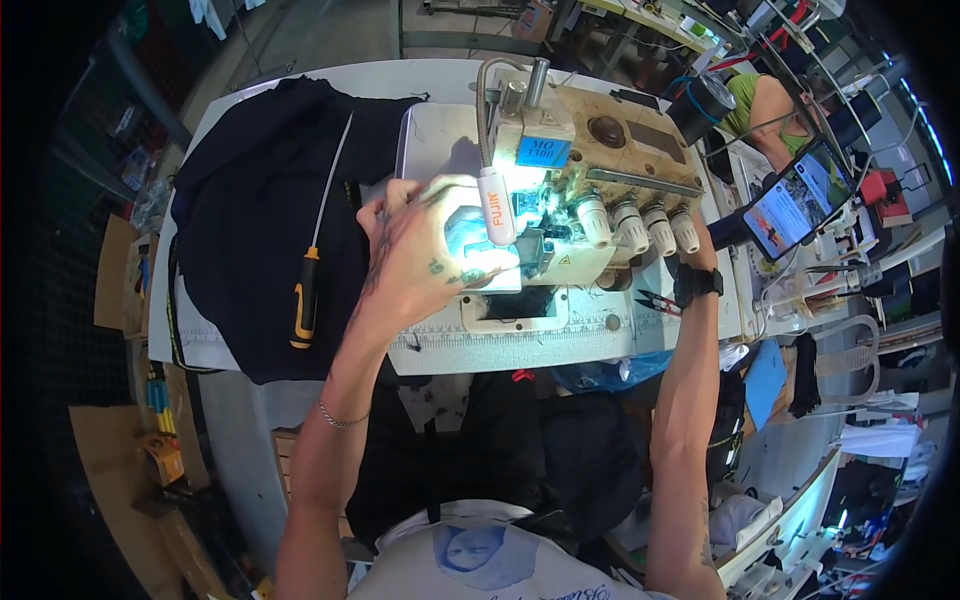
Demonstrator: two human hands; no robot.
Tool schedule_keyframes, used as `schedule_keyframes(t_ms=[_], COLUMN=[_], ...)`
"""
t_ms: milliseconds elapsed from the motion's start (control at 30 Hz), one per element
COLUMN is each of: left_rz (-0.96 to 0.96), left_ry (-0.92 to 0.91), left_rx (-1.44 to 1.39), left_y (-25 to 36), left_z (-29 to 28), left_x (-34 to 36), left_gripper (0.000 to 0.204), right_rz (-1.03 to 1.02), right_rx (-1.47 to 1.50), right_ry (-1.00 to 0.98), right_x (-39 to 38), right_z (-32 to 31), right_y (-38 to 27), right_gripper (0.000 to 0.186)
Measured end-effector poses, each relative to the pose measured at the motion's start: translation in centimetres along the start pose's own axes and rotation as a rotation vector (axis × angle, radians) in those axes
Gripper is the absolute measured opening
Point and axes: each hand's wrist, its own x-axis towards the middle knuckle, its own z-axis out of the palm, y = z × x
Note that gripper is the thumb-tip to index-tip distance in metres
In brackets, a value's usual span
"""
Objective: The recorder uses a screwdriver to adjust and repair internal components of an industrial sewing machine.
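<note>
A worn beige overlock sewing machine (640, 130) stands on the white table, its small lamp (496, 207) shining on the needle area. My left hand (415, 250) is at the left of that area, thumb and forefinger apart around the brightly lit plate and the other fingers bent. Glare and the lamp cover its fingertips. My right hand (698, 248) reaches round the machine's right end, its fingers hidden behind the body. Thread snips (658, 303) lie beside my right wrist. A screwdriver (311, 270) with a yellow and black handle rests on dark cloth (250, 190) at the left.
White tension dials (630, 227) line the machine's front. A phone (797, 200) with a lit screen stands at the right, and behind it is another person's arm (768, 118). A ruler strip (590, 340) runs along the table's near edge. Cardboard boxes (115, 270) stand at the left.
</note>
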Motion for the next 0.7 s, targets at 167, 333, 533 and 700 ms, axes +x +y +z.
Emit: schedule_keyframes(t_ms=[167,333,533,700], left_rz=[-0.001,-0.004,0.019,0.028], left_ry=[-0.062,-0.080,0.037,0.114], left_rx=[0.023,-0.018,-0.086,-0.068], left_y=[-0.4,-0.9,-0.9,-0.4], left_z=[-0.4,-0.5,0.2,0.6], left_x=[-0.2,-0.4,-0.2,-0.1], left_gripper=[0.080,0.066,0.046,0.036], right_rz=[-0.027,-0.105,0.127,-0.129], right_rx=[-0.037,-0.191,-0.274,-0.152], right_ry=[-0.003,0.030,0.578,0.647], right_x=[-0.6,-0.9,-4.6,-12.0], right_z=[0.5,0.7,3.0,12.2], right_y=[-1.7,-2.4,-8.8,-15.5], right_gripper=[0.047,0.049,0.048,0.015])
